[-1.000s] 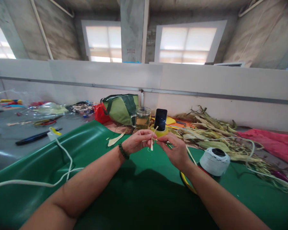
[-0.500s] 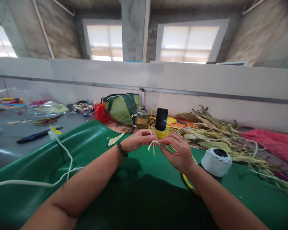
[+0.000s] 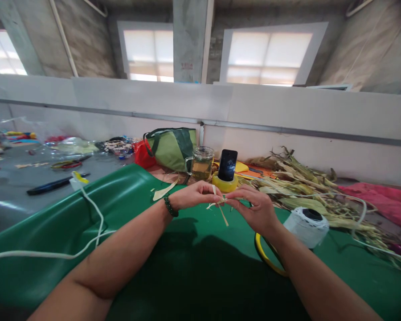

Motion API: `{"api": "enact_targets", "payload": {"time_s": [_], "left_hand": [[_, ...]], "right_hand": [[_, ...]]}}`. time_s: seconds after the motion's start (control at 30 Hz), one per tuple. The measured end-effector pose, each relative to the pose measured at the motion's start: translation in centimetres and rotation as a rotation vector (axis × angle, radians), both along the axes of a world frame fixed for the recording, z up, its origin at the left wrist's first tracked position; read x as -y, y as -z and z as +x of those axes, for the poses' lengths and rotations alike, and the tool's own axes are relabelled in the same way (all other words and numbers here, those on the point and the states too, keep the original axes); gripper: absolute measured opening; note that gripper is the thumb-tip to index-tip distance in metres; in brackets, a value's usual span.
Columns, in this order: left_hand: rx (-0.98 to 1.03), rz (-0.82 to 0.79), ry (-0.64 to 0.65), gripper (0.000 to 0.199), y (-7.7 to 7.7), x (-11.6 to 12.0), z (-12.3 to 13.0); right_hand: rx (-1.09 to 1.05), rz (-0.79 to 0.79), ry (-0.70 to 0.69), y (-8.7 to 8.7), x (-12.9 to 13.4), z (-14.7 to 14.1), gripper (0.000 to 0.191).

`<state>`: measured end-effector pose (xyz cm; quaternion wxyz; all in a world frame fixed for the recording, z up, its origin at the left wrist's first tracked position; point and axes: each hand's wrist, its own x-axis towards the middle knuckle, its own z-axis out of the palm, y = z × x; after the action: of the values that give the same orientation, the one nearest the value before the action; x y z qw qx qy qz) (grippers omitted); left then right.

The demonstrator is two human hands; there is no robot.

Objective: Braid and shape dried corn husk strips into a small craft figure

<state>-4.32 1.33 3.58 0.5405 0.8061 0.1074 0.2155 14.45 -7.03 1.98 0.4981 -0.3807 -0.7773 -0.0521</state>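
left hand [image 3: 198, 195] and right hand [image 3: 256, 207] pinch pale fibre strips [image 3: 224, 216] above green mat [image 3: 130, 194]. white spool [image 3: 307, 232] stands near right hand.

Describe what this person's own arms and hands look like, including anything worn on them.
Both the left arm and the right arm show no sleeve within view. A bracelet of small, round, dark green beads circles the left wrist; the right wrist shows none. Neither the left grip nor the right grip wears a glove.
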Motion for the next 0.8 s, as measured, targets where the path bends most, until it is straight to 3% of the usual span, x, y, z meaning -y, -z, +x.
{"api": "enact_targets", "payload": {"time_s": [0.2,0.37,0.5,0.63,0.8], "left_hand": [[-0.07,0.155,0.101,0.04,-0.4,0.2,-0.2],[-0.108,0.25,0.136,0.038,-0.4,0.0,-0.3],[-0.121,0.299,0.126,0.037,0.0,-0.3,-0.3],[-0.092,0.337,0.045,0.032,0.1,-0.3,-0.2],[-0.098,0.428,-0.018,0.026,0.1,0.0,-0.1]], "right_hand": [[-0.079,-0.216,-0.108,-0.2,0.2,-0.2,0.022],[-0.106,-0.351,-0.082,0.2,0.1,-0.3,0.025],[-0.046,-0.225,-0.015,0.5,-0.1,-0.3,0.02],[0.0,-0.098,-0.07,0.1,-0.3,0.5,0.016],[0.105,-0.094,-0.121,-1.1,0.0,1.9,0.047]]}}
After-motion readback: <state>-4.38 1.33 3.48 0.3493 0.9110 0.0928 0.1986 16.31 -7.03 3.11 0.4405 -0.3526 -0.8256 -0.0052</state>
